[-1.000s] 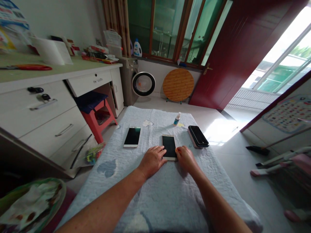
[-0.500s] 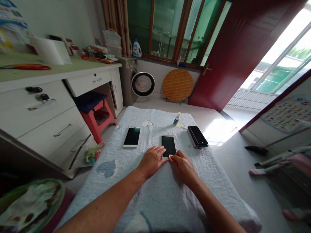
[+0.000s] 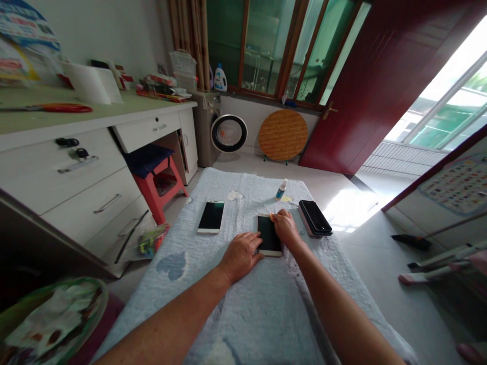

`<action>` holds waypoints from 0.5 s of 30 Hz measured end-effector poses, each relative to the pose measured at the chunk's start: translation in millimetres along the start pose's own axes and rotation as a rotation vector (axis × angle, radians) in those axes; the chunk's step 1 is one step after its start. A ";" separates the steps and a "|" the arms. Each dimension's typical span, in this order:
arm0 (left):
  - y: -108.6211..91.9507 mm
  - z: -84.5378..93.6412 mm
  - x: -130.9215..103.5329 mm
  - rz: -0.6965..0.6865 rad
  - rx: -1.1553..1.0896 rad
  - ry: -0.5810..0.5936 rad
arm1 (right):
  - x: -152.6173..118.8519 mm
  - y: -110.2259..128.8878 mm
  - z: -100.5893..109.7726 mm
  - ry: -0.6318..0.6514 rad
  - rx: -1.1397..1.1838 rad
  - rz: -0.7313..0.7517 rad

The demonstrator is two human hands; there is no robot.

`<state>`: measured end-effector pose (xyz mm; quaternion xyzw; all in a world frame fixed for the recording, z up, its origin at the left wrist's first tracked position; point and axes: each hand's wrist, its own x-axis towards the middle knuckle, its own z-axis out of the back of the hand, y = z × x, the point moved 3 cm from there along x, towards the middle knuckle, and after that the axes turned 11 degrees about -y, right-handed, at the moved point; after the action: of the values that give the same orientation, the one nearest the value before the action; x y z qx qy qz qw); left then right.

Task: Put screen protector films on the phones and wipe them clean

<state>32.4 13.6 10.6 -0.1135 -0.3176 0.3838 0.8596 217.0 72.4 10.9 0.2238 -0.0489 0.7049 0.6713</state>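
1. Head view, with the clock centred on the middle phone (image 3: 269, 244) and twelve toward the bed-like surface's far edge: this phone lies flat, screen up, on the pale blue quilted cover (image 3: 262, 314).
2. At eight o'clock, the left hand (image 3: 241, 256) rests against the phone, fingertips over its left edge and thumb by the near corner; it braces rather than wraps around anything.
3. At about two, the right hand (image 3: 285, 226) pinches a small orange pad (image 3: 271, 217) against the phone's far end; most of the pad is hidden.
4. Around it: a white phone (image 3: 211, 217) between nine and ten, a spray bottle (image 3: 281, 191) near one, a dark phone (image 3: 315, 217) between two and three, all untouched.
5. Judging by the pose, the step in hand is rubbing the glass with the pad.
6. The next move probably calls for light, even pressure toward six, with the left hand stopping any slide.
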 end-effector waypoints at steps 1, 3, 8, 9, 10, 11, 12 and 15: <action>-0.2 0.6 0.4 0.006 -0.009 0.003 | 4.7 2.4 -2.8 0.015 -0.024 0.011; -0.4 1.4 0.9 0.016 -0.030 0.005 | 10.3 9.4 -6.4 0.046 -0.062 0.050; 0.5 0.9 -0.4 0.053 -0.069 -0.028 | 4.6 31.5 -2.6 0.069 -0.059 0.166; 1.3 0.6 -0.9 0.066 -0.070 -0.043 | 0.6 35.7 -0.1 0.070 -0.044 0.186; 2.2 0.2 -1.4 0.078 -0.069 -0.061 | -4.2 39.7 2.9 0.074 -0.026 0.207; 3.1 -0.3 -1.8 0.084 -0.068 -0.077 | -10.0 43.4 6.2 0.084 -0.007 0.228; 3.9 -0.8 -2.2 0.085 -0.066 -0.093 | -16.8 47.0 10.0 0.095 0.015 0.251; 6.1 -2.5 -2.7 0.076 -0.071 -0.119 | -42.9 55.2 22.9 0.136 0.080 0.296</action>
<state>29.0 15.9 4.8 -0.1327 -0.3769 0.4107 0.8195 169.2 19.0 27.7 0.1925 -0.0079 0.8109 0.5525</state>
